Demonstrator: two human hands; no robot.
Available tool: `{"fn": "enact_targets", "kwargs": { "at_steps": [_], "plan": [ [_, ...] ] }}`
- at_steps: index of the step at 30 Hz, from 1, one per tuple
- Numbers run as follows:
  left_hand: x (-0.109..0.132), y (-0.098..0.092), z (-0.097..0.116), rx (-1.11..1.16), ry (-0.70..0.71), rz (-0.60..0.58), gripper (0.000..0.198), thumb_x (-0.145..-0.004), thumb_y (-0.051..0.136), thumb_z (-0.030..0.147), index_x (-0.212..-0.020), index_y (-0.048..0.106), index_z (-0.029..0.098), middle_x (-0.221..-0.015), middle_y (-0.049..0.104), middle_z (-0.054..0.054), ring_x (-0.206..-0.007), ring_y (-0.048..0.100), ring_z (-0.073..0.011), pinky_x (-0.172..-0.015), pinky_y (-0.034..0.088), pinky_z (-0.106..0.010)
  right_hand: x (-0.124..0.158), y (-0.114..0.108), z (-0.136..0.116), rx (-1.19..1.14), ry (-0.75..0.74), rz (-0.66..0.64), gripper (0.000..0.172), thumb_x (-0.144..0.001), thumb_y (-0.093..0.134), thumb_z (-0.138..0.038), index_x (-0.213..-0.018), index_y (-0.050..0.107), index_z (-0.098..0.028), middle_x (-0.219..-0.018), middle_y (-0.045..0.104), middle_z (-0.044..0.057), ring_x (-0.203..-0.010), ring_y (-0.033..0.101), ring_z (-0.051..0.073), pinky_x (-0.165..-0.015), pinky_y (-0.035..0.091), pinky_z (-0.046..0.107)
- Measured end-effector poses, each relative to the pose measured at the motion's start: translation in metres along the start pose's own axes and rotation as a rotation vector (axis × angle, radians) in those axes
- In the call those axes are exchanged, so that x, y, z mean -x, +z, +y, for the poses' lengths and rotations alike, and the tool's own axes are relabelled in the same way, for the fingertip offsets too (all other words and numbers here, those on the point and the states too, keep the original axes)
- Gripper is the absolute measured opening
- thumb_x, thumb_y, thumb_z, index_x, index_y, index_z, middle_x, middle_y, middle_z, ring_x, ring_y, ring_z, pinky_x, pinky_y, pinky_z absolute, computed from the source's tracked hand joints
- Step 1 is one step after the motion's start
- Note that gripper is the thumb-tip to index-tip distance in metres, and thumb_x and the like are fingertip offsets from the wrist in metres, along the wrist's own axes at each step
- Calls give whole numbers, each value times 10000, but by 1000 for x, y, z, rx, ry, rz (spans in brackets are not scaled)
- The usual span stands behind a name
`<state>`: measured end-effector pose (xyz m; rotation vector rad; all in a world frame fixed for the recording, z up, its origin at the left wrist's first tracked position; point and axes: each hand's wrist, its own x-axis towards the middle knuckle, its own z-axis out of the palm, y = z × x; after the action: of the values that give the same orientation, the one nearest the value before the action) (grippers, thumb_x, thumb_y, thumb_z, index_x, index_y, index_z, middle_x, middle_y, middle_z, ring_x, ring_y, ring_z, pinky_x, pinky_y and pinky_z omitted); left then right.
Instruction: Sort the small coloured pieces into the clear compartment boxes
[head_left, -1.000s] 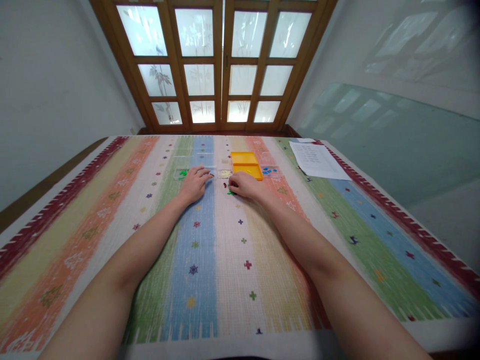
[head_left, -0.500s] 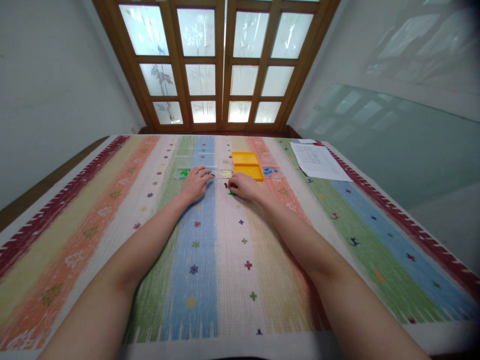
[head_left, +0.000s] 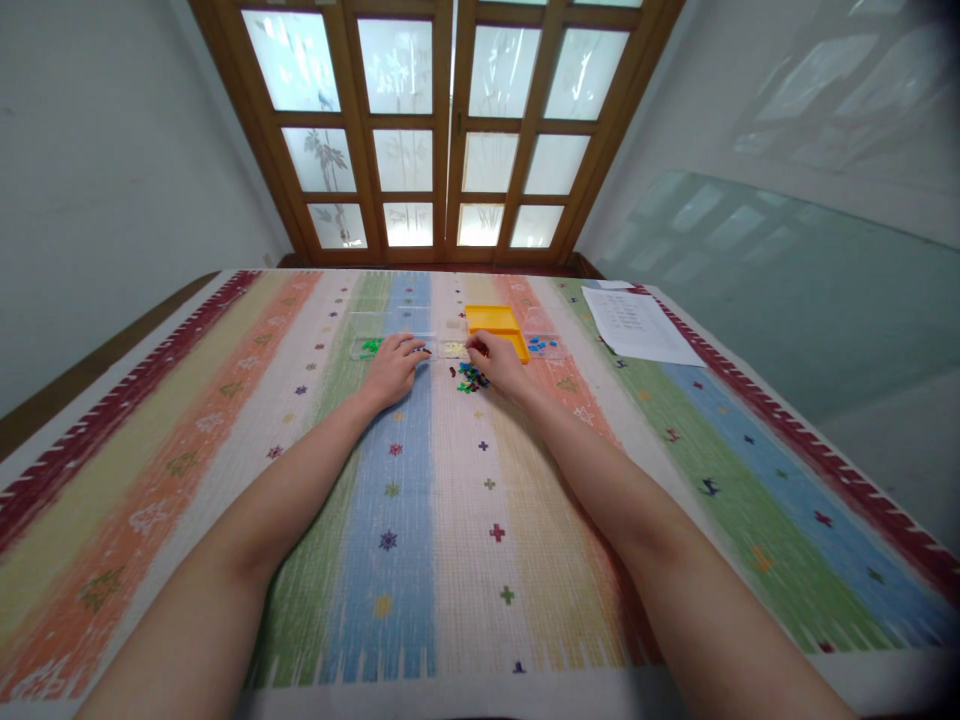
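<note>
Two bare forearms stretch straight out from the bottom edge and converge on a row of small containers far across the table. The left hand [head_left: 390,368] lies palm down with the wrist flat on the cloth. Its fingers are loosely apart and extended, with the tips at the near rim of a clear plastic tray [head_left: 421,338]; it grips nothing. The right hand [head_left: 501,362] is raised a little at the knuckles, its fingers curled inward and drawn together near the pale yellow pieces [head_left: 452,348]. Whether it pinches anything is too small to tell. Just beside that hand, on its left, a loose heap of tiny coloured pieces [head_left: 470,378] in blue, green and dark red lies on the cloth between the two hands. To the left of the clear tray is another holding green pieces [head_left: 367,347], and right of the right hand is one holding blue pieces [head_left: 541,344]; all look thin, shallow and rectangular. Behind the right hand stands an opaque orange tray [head_left: 494,320] with a smooth raised rim. The woven tablecloth [head_left: 450,520] runs in broad, chalky stripes dotted with small crosses and stars. A printed sheet of paper [head_left: 634,325] lies flat, well apart, to the right.
</note>
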<state>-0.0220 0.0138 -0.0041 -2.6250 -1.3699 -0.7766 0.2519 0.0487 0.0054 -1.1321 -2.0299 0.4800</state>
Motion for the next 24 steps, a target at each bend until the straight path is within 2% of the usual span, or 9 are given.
{"fn": "enact_targets", "kwargs": {
  "at_steps": [9,19,24],
  "plan": [
    [0,0,2,21,-17,-13,413,-954,502,130,-1251,757,262,-1417,667,-66,-1409,467,-302,-1230,360,-580,-6,7,4,-81,129,33,182,-887,571,-287,-959,708,-191,-850,704,30,-769,603,182,-735,444,283],
    [-1,-1,3,20,1,-10,376,-977,503,163,-1235,763,252,-1406,672,-74,-1401,477,-306,-1220,375,-579,-15,13,12,-313,283,23,244,-854,593,-280,-1012,751,-182,-903,732,53,-803,651,190,-751,523,311],
    [-1,-1,3,27,-2,-12,368,-983,503,180,-1224,768,262,-1407,673,-71,-1403,482,-305,-1219,377,-589,-14,15,15,-230,235,44,228,-827,572,-274,-1001,701,-204,-876,705,25,-798,641,187,-734,521,303]
  ]
}}
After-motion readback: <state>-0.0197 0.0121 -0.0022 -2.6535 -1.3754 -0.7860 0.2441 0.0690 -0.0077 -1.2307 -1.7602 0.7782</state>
